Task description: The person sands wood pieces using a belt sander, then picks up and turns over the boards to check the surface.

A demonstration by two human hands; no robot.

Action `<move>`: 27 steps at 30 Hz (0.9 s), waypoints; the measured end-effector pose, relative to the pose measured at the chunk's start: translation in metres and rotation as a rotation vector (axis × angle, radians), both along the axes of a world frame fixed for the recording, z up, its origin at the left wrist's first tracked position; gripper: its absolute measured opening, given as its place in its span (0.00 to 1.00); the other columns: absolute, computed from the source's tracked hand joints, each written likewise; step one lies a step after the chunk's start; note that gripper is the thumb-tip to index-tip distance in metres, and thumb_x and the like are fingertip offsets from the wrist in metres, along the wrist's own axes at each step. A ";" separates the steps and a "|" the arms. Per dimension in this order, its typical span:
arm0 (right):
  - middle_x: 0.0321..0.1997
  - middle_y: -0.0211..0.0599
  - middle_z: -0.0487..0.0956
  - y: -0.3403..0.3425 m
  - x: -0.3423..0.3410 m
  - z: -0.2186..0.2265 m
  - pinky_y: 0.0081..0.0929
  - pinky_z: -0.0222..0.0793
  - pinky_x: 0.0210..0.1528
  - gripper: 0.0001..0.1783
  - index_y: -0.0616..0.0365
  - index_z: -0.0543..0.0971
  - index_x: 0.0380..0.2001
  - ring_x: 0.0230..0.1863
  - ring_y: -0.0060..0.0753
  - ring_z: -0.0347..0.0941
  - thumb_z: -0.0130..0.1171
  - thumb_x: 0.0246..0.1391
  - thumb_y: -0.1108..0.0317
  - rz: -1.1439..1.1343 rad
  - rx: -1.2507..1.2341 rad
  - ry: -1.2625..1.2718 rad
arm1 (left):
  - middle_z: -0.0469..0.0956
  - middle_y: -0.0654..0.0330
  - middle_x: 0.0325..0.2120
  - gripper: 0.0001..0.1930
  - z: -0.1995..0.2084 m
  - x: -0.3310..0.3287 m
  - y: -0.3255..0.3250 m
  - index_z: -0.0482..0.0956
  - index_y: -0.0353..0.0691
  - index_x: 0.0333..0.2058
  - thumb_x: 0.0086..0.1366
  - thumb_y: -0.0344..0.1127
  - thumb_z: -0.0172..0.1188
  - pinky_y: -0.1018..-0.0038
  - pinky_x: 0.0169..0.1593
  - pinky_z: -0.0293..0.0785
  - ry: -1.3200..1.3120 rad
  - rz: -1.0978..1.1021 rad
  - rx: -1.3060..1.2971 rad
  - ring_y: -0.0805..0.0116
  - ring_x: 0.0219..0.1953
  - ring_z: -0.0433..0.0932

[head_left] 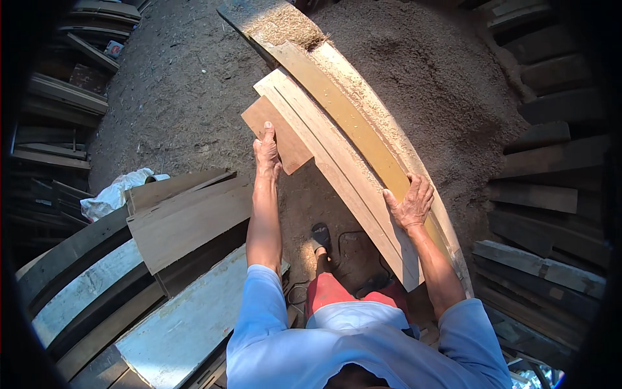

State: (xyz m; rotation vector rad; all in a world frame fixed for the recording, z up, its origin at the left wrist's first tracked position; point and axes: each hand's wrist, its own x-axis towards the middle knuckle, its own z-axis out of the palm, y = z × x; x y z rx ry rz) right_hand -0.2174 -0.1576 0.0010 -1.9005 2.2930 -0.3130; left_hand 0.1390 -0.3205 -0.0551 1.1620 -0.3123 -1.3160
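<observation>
My left hand [267, 154] grips a small reddish-brown wooden board [293, 148], thumb on top and fingers out of sight beneath. This board lies against the left edge of long, pale wooden planks [343, 170], which run side by side from far left to near right. Along their right side is a yellow-brown strip [350, 123], sprinkled with sawdust. Toward the near end, my right hand [413, 202] rests on the strip with fingers apart, its thumb reaching to the edge of the pale planks.
A pale bench edge [389, 123] curves along the right, with sawdust heaped [285, 24] at its far end. More sawdust [427, 71] covers the ground beyond. Stacked boards [188, 220] and a white plastic bag [113, 194] lie at left; lumber [544, 194] lines the right.
</observation>
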 end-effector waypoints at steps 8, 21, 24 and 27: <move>0.58 0.44 0.66 -0.002 0.002 0.001 0.51 0.52 0.67 0.46 0.51 0.67 0.57 0.63 0.51 0.58 0.70 0.41 0.37 0.017 -0.010 0.010 | 0.81 0.52 0.48 0.28 -0.006 0.057 -0.053 0.73 0.32 0.56 0.65 0.44 0.68 0.58 0.51 0.81 -0.027 -0.184 0.020 0.58 0.47 0.82; 0.61 0.47 0.59 0.001 -0.004 -0.007 0.60 0.50 0.66 0.48 0.48 0.60 0.63 0.65 0.54 0.52 0.64 0.48 0.33 0.021 0.071 -0.012 | 0.78 0.56 0.52 0.28 -0.004 -0.110 0.171 0.70 0.31 0.60 0.67 0.40 0.66 0.66 0.60 0.71 -0.116 -0.065 -0.079 0.64 0.53 0.76; 0.62 0.49 0.58 -0.004 -0.003 -0.009 0.61 0.49 0.65 0.48 0.49 0.60 0.63 0.64 0.55 0.52 0.61 0.50 0.30 0.022 0.077 -0.033 | 0.76 0.55 0.55 0.31 -0.001 -0.164 0.249 0.68 0.32 0.61 0.66 0.40 0.68 0.66 0.62 0.68 -0.077 -0.051 -0.017 0.64 0.56 0.74; 0.61 0.50 0.59 0.000 -0.001 -0.008 0.60 0.49 0.65 0.49 0.52 0.60 0.63 0.63 0.55 0.53 0.58 0.51 0.28 0.030 0.098 -0.034 | 0.74 0.55 0.56 0.33 -0.009 -0.198 0.309 0.67 0.31 0.62 0.65 0.41 0.69 0.66 0.63 0.66 -0.250 -0.014 0.024 0.63 0.57 0.73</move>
